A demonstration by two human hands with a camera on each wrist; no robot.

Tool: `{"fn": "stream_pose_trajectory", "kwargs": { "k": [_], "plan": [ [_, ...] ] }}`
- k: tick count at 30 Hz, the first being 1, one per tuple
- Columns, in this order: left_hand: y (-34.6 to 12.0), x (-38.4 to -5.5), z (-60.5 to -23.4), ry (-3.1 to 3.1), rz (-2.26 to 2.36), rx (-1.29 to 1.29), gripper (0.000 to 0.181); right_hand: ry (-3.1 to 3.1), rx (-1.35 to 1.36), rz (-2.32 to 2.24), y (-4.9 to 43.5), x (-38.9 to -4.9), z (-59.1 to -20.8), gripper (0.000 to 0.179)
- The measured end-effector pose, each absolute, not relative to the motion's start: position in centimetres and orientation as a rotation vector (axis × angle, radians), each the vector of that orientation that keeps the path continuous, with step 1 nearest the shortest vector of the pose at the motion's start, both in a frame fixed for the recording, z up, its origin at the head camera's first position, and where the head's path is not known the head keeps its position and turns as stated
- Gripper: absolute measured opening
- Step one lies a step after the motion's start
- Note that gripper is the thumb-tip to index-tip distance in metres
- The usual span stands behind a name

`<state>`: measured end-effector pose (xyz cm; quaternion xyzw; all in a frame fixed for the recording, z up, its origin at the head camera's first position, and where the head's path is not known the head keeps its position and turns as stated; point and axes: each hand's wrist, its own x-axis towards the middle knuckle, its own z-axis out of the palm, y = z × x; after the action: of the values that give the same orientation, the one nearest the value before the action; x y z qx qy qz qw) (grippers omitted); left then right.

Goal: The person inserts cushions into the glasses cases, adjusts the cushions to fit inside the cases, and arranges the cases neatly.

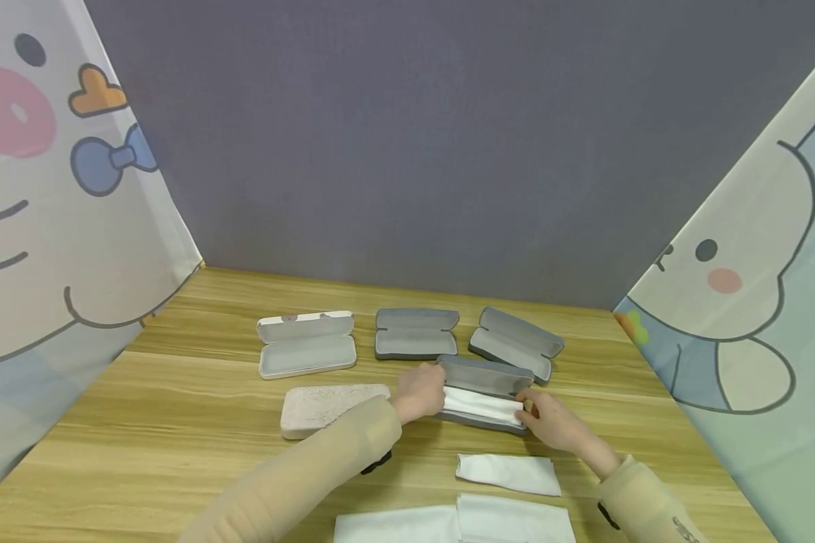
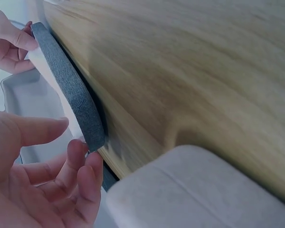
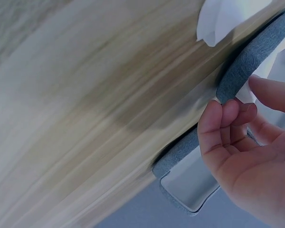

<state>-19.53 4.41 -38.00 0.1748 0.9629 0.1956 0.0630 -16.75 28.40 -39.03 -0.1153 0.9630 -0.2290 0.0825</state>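
Head: right hand grips edge of grey case, tabletop nearside.

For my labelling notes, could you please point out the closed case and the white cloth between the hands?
Closed case (image 1: pixel 315 407): head view, left part of its lid.
White cloth (image 1: pixel 482 406): head view, middle of its upper side.

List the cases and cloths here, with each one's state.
White case: open
Rear middle grey case: open
Rear right grey case: open
Front grey case: open
White cloth: inside the front grey case
Beige case: closed
Narrow cloth: folded, lying flat
Two nearest cloths: flat, partly out of view
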Motion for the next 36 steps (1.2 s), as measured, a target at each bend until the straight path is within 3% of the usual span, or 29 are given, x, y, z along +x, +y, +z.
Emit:
{"fn": "stream_pose_trajectory", "kwargs": {
  "k": [7,17,22,27,32,36],
  "plan": [
    [4.0,-19.6,-37.8,2.895,0.594,0.528,0.043,2.877,-0.316,-0.701,28.7,-16.7,-38.7,0.03],
    [3.6,-19.6,-37.4,2.846,0.71,0.516,0.045,2.895,-0.344,-0.739,29.5,-16.5,-37.8,0.026],
    [3.3,-19.8,-37.2,2.809,0.866,0.526,0.058,2.886,-0.248,-0.712,29.4,-16.6,-37.3,0.038],
    [3.1,-20.1,-37.0,2.767,0.933,0.481,0.045,2.861,-0.179,-0.665,29.0,-16.7,-36.8,0.058],
    [3.1,-20.3,-37.2,2.681,1.009,0.392,0.069,2.812,-0.145,-0.711,28.6,-16.7,-36.6,0.073],
    [3.1,-20.2,-37.4,2.557,1.118,0.307,0.075,2.751,-0.086,-0.832,28.3,-16.9,-36.6,0.075]
  ]
}}
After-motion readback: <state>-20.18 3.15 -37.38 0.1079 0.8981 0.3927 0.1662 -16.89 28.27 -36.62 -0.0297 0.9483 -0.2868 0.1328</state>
